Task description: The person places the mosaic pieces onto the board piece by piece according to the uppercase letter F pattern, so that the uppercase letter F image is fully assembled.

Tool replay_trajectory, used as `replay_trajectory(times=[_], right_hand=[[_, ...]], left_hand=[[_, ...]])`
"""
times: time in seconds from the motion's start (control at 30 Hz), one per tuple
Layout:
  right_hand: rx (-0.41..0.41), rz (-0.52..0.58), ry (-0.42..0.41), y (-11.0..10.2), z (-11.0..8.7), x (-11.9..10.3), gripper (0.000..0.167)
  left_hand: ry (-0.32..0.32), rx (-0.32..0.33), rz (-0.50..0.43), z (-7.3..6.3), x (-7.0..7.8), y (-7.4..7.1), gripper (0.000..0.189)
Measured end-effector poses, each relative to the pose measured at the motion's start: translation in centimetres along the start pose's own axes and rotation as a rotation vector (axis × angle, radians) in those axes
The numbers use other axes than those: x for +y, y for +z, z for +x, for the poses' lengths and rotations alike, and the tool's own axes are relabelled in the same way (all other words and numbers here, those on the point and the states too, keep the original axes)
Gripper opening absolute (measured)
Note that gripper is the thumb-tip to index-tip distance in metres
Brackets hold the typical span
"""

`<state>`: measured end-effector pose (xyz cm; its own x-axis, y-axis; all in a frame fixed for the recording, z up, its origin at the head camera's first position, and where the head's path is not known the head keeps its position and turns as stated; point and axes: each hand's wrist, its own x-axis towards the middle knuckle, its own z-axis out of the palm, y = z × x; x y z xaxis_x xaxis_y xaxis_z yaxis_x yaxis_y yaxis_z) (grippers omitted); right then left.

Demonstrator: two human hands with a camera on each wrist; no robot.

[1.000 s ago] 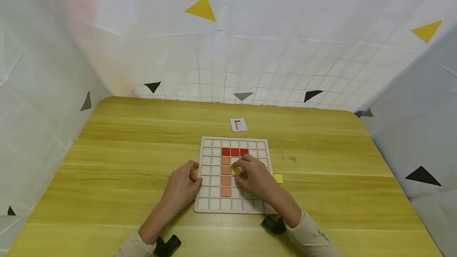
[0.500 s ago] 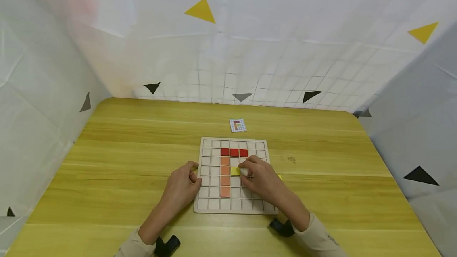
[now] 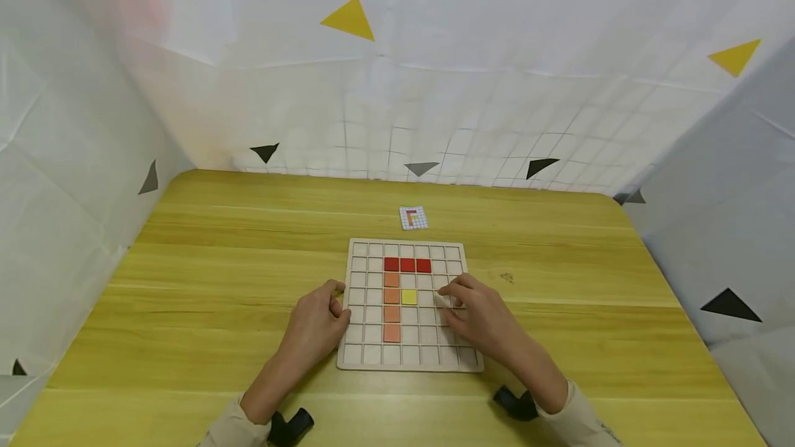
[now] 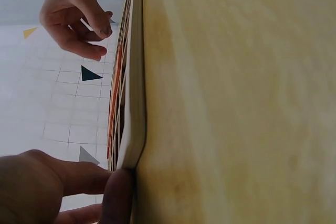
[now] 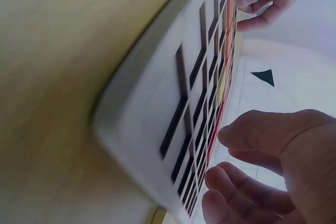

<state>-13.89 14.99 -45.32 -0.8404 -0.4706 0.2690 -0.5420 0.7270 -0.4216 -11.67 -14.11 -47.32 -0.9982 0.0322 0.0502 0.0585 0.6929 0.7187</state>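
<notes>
A pale square grid board (image 3: pixel 380 357) lies on the table. Its cells hold three red tiles (image 3: pixel 407 265) in a row, an orange column (image 3: pixel 392 296) of several tiles below, and one yellow tile (image 3: pixel 409 297) beside that column. My left hand (image 3: pixel 315 319) rests at the board's left edge, thumb and index finger touching it. Over the board's right side hovers my right hand (image 3: pixel 484 316), its fingers loosely bent and apart, with nothing between thumb and fingertips in the right wrist view. A sliver of yellow tile (image 5: pixel 158 216) shows beyond the board there; my right hand hides it in the head view.
Behind the board lies a small printed card (image 3: pixel 413 218) with a coloured grid pattern. The wooden table (image 3: pixel 217 261) reaches back to white sheeting marked with triangles. Black wrist mounts (image 3: pixel 292 426) sit under both forearms.
My right hand has let go of the yellow tile, which now lies flat in its cell, and has moved right across the board. My left hand has stayed at the edge.
</notes>
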Motion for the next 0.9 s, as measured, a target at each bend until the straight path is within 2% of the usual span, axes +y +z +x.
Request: replay_trajectory(times=[0.5,0.8,0.9], right_hand=[[0.009,-0.064,0.067,-1.1,-2.0,1.8,0.027],[0.044,-0.135,0.034,-1.7,-2.9,2.9,0.029],[0.060,-0.157,0.018,-2.0,-3.4,3.3,0.036]], left_hand=[[-0.017,-0.012,-0.005,0.1,0.2,-0.2,0.035],[-0.018,-0.010,-0.004,0.0,0.2,-0.2,0.035],[-0.018,-0.011,-0.004,0.0,0.2,-0.1,0.035]])
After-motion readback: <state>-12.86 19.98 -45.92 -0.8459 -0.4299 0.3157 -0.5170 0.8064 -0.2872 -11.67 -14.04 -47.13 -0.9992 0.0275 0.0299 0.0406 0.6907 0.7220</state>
